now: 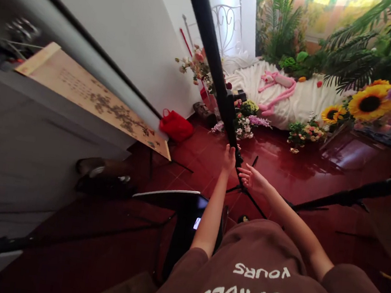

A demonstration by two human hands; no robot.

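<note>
A tall black tripod stand rises in front of me and leans toward the upper left of the view. My left hand is wrapped round its lower pole, with a fingertip showing on the far side. Just right of the pole, my right hand is open, palm turned toward the stand, fingers stretched out and slightly apart. It holds nothing, and whether its fingertips touch the pole I cannot tell. Above both hands, a black clamp knob sticks out from the pole. The stand's legs spread on the red floor below.
A hanging scroll and red bag are at left. Beyond the stand lie flowers, a white-draped platform with a pink plush toy, and sunflowers. Another black pole crosses at right; a black chair stands near my left arm.
</note>
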